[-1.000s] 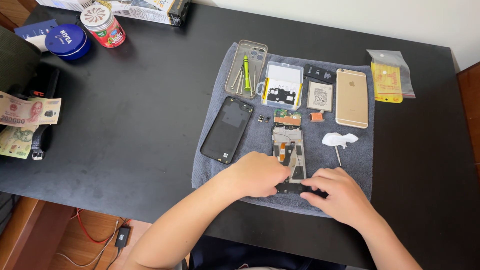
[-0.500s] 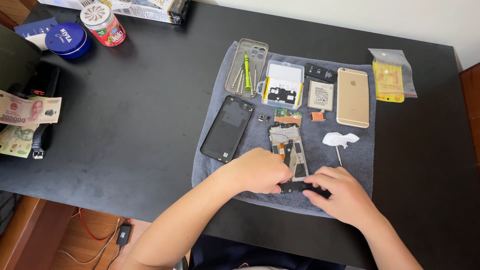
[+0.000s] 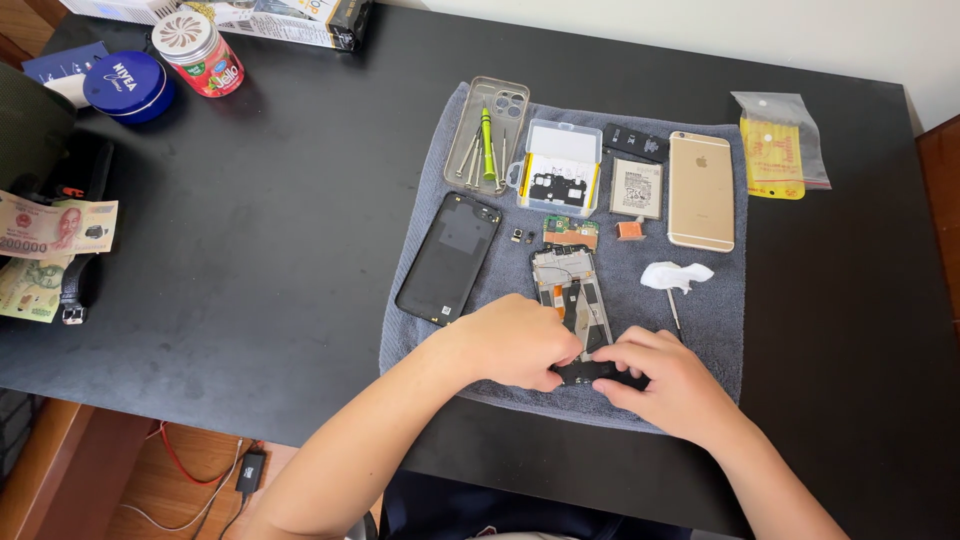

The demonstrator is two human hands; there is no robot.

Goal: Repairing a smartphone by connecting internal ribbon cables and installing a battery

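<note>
Bright even daylight, soft shadows, sharp focus, slight sheen

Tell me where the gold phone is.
In the head view the gold phone lies face down at the grey towel's far right corner, between the flat battery and the yellow packet.

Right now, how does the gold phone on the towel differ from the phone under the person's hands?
The gold phone is whole, lying back up and untouched; the opened phone has its insides exposed. The gold phone sits at the far right of the grey towel; the opened phone lies near its front edge, with the left hand and right hand on its lower end. Both lie flat.
</note>
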